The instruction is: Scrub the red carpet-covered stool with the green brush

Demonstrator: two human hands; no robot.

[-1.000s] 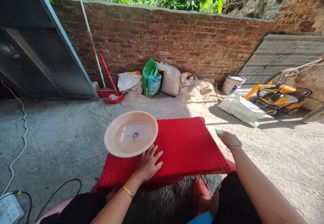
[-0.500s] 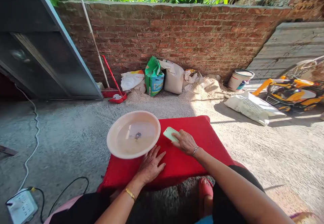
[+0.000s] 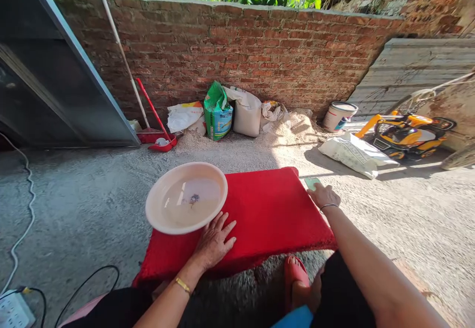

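Observation:
My left hand [image 3: 215, 241] lies flat with fingers spread on the red cloth [image 3: 263, 204] that covers a low table. Its fingertips are beside the near rim of a pale pink basin [image 3: 150, 209]. Water stands in the basin, with a dark printed pattern showing at its bottom. Beyond the table's right edge, my right hand [image 3: 324, 197] grips a light green flat object [image 3: 312, 183] that looks like a phone or its case; the fingers hide part of it.
Against the brick wall [image 3: 252, 46] stand a green bag [image 3: 218, 115], a white sack [image 3: 248, 115] and a bucket [image 3: 339, 116]. A red dustpan [image 3: 163, 142] is at the left. On the right lie another sack [image 3: 356, 152] and a yellow toy vehicle [image 3: 411, 132]. A power strip [image 3: 15, 310] sits lower left.
My right hand has carried the light green object from above the red cloth to the right, past the table's edge. My left hand stays by the basin. The view has shifted slightly right.

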